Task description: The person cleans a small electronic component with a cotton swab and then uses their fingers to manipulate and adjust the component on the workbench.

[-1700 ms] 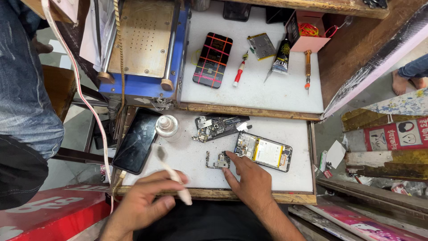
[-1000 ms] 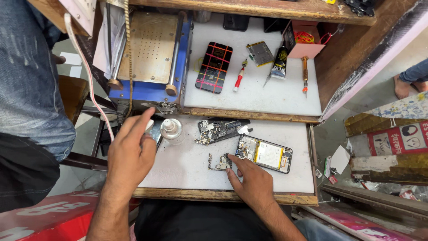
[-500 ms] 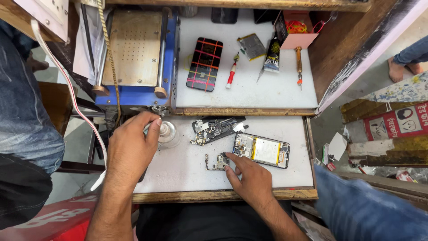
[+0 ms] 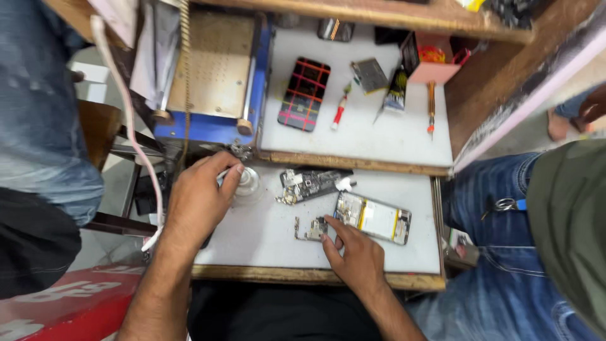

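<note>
Left hand (image 4: 199,199) pinches the small clear bottle (image 4: 247,183) at desk's (image 4: 265,243) left edge. Right hand (image 4: 353,249), grip apart, fingertip pins a small circuit board (image 4: 310,229) beside the opened phone (image 4: 374,218) mid-desk. Keep board pinned flat; hold bottle upright.

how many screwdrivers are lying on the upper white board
2: a red-handled screwdriver right of the black phone with the pink grid, and an orange-handled screwdriver near the board's right edge. Others may be hidden.

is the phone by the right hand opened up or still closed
Opened up: the phone lies flat without a back cover, battery and inner frame exposed, right hand fingertips at its left edge.
</note>
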